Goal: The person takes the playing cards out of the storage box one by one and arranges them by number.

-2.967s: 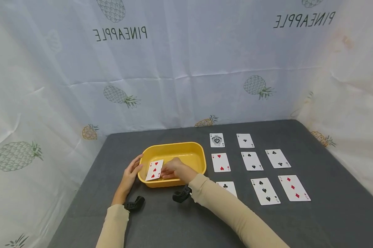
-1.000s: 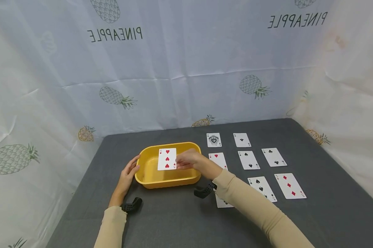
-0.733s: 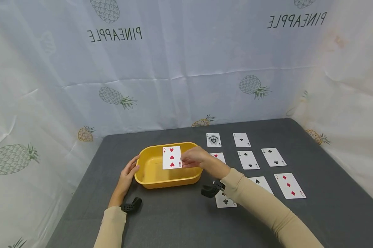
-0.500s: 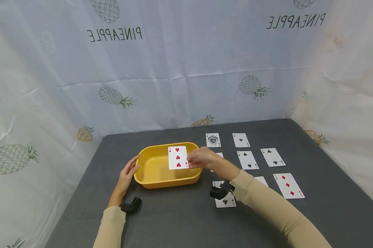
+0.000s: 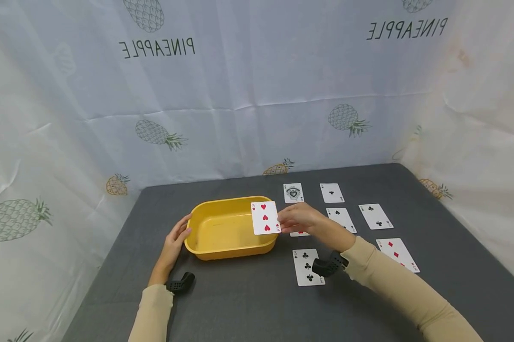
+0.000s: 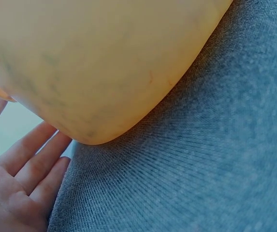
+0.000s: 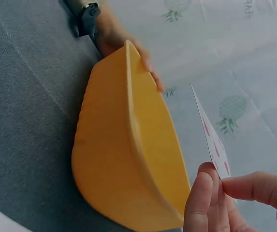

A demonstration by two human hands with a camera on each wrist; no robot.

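My right hand (image 5: pixel 303 219) pinches a three of hearts playing card (image 5: pixel 260 223) by its right edge, face up, above the right end of the yellow plastic bin (image 5: pixel 229 252). The right wrist view shows the card (image 7: pixel 211 137) nearly edge-on between thumb and fingertips, tilted above the rim. At the bin's left end, my left hand (image 5: pixel 173 242) rests against the outer wall, its fingers (image 6: pixel 37 166) stretched out along it. Just beyond the right hand lies a two of hearts (image 5: pixel 299 233), mostly covered. A three of clubs (image 5: pixel 305 265) lies nearer, partly behind the wrist camera.
Loose cards lie in rows on the dark grey table (image 5: pixel 240 304): an emblem ace (image 5: pixel 293 193), an ace of clubs (image 5: pixel 331 193), a two of spades (image 5: pixel 339 216), a two of clubs (image 5: pixel 375 216) and a three of diamonds (image 5: pixel 395 252) partly under the right sleeve. A pineapple-print curtain (image 5: pixel 240 137) hangs behind.
The three of hearts has come up out of the bin in my right hand and moved right. The right arm now hides the three of spades. My left hand stays at the bin.
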